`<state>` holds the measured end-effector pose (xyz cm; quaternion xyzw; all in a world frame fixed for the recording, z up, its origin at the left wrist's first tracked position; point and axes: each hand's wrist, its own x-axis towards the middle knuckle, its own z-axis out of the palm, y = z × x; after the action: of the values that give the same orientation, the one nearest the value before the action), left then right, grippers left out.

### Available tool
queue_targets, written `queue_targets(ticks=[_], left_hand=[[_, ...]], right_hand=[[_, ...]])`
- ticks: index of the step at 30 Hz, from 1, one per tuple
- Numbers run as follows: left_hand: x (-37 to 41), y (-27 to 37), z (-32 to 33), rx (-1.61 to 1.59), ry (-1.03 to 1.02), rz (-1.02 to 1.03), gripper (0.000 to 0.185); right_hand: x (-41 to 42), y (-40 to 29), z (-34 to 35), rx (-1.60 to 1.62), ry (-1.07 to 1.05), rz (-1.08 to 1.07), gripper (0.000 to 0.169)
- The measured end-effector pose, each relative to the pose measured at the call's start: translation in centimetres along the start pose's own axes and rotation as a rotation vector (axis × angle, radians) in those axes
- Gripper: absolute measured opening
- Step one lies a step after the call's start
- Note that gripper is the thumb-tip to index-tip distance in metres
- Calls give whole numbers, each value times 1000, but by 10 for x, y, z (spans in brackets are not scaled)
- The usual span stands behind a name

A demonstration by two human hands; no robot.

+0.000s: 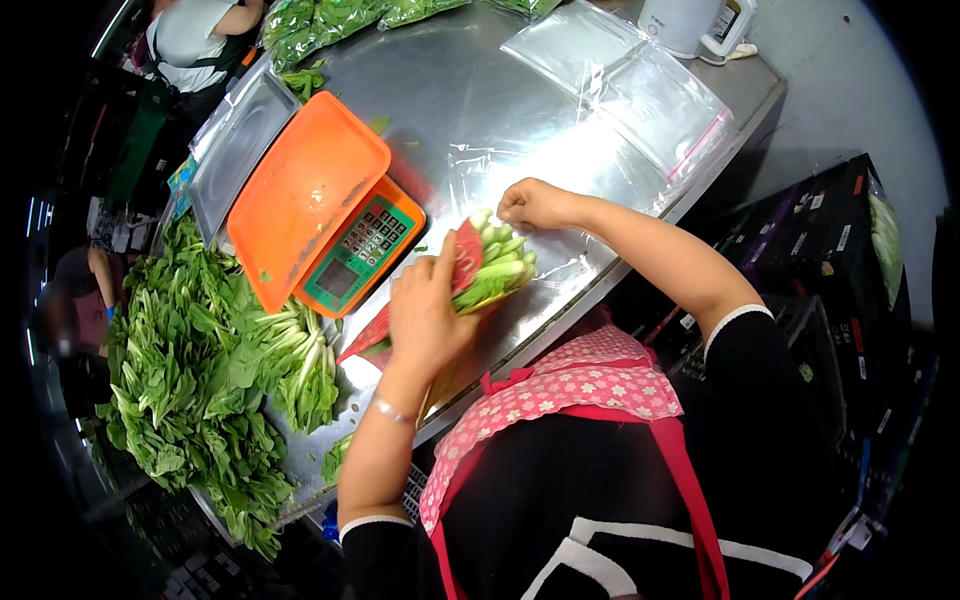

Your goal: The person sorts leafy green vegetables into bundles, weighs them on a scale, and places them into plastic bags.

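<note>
My left hand [427,311] is closed around a bunch of leafy greens [499,262], its pale stem ends pointing away from the hand. A red printed wrapper [466,255] lies along the bunch under my fingers. Just beyond the stem ends is my right hand [536,204], its fingers curled together; whether it pinches something small or thin cannot be seen. An orange digital scale [364,251] with an orange tray [311,187] stands left of the bunch. A large heap of loose leafy greens [202,352] spreads over the left part of the metal table [420,82].
Clear plastic bags [652,105] lie at the back right, near a white electric kettle [679,26]. Bagged greens [322,30] sit at the far edge. A clear plastic lid or tray [244,150] is behind the scale. Dark crates [817,232] are stacked at right. Other people work at left.
</note>
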<state>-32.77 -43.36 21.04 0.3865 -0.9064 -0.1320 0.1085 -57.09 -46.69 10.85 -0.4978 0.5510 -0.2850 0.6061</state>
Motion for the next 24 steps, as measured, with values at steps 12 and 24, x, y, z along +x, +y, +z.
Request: queue_targets(ticks=[12, 24], left_hand=[[12, 38, 43, 376, -211, 34, 87], [32, -1, 43, -121, -215, -235, 95]], right_hand=[[2, -51, 16, -308, 330, -329, 22], [-112, -20, 24, -867, 758, -388, 57]])
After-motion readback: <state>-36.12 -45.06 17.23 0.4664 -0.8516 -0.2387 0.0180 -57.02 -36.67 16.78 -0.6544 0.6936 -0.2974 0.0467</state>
